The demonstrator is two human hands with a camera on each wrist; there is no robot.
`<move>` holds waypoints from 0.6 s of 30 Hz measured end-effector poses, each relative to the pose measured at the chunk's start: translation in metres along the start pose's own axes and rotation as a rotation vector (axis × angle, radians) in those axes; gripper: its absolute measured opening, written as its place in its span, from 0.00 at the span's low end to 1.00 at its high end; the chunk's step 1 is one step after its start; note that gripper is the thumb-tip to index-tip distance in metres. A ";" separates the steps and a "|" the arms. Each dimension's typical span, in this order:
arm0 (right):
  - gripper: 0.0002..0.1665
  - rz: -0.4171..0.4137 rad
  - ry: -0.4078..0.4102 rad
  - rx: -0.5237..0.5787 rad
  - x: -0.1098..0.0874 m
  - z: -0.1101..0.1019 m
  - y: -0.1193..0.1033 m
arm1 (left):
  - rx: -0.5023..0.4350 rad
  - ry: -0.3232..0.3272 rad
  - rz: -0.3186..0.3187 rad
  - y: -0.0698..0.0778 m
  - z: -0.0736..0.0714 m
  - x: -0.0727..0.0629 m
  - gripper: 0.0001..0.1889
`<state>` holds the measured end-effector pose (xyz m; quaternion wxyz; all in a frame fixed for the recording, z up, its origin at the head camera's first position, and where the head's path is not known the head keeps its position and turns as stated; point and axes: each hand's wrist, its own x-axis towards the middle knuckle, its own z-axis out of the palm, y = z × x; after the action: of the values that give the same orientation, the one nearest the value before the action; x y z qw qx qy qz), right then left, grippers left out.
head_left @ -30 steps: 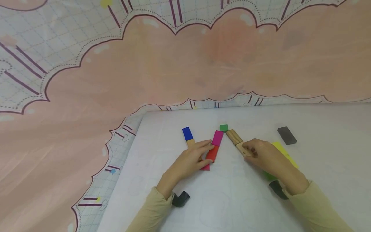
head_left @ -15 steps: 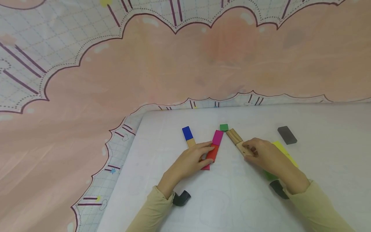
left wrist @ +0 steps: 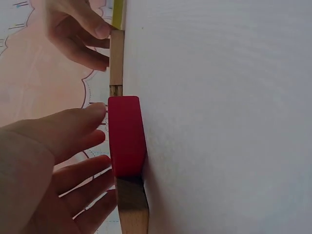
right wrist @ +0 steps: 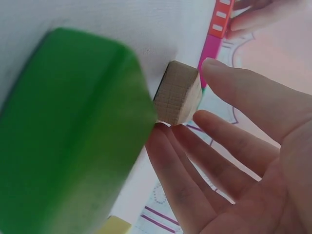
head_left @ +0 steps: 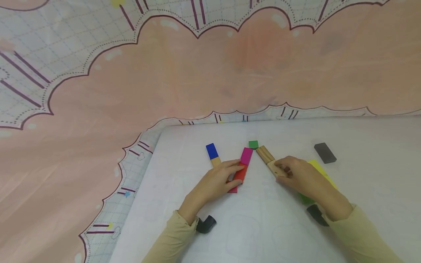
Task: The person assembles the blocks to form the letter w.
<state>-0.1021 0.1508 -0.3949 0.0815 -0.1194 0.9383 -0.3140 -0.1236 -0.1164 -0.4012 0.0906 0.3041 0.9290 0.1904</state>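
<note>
Head view gives me a peach cloth point(head_left: 230, 80) with scalloped edges as the largest thing, spread beyond both hands. Under the hands and out past them lies a white tabletop point(head_left: 263, 233). Pale sleeves point(head_left: 171, 237) reach in behind the wrists.

Next in size, I have the left hand point(head_left: 213, 184) with fingers spread, its tips touching an orange-red block point(head_left: 241, 174). The right hand point(head_left: 299, 177) pinches a light wooden block point(head_left: 273, 169) between thumb and fingers; my right wrist view shows the block's end between them.

A green block point(right wrist: 73, 122) looms large in that same view, beside the right hand's fingers; from above, most of it hides under the right wrist. A yellow block point(head_left: 320, 170) is partly covered by the right hand, on its outer side. Farther out past that hand, well apart from it, I see a dark grey block point(head_left: 325, 153).

Between the hands, a magenta block point(head_left: 246, 156) touches the orange-red one's far end, and a grooved brown block point(head_left: 265, 154) meets the wooden one. Beyond the left hand's knuckles sits a blue block point(head_left: 212, 151). Smallest to me is a green piece point(head_left: 253, 144), just beyond the magenta one.
</note>
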 end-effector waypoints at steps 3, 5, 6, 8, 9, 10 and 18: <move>0.26 -0.017 0.007 -0.013 -0.001 -0.001 0.000 | 0.016 0.010 0.012 0.004 -0.002 0.002 0.24; 0.25 -0.045 0.017 -0.028 -0.002 -0.002 0.001 | 0.016 0.016 0.021 0.006 -0.003 0.004 0.24; 0.25 -0.058 0.017 -0.040 -0.002 -0.002 0.001 | 0.017 0.016 0.024 0.007 -0.004 0.004 0.24; 0.24 -0.096 0.020 -0.072 -0.004 -0.004 0.002 | 0.020 0.015 0.024 0.010 -0.005 0.005 0.24; 0.23 -0.121 0.025 -0.087 -0.005 -0.005 0.002 | 0.018 0.013 0.022 0.011 -0.005 0.006 0.24; 0.23 -0.143 0.029 -0.102 -0.007 -0.007 0.004 | 0.018 0.011 0.018 0.013 -0.005 0.006 0.24; 0.21 -0.248 0.040 -0.204 -0.024 -0.016 0.018 | 0.032 0.010 0.072 0.028 -0.001 0.018 0.23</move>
<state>-0.0860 0.1809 -0.3914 0.0107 -0.2359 0.9448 -0.2271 -0.1230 -0.0850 -0.3898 0.0742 0.3376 0.9210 0.1799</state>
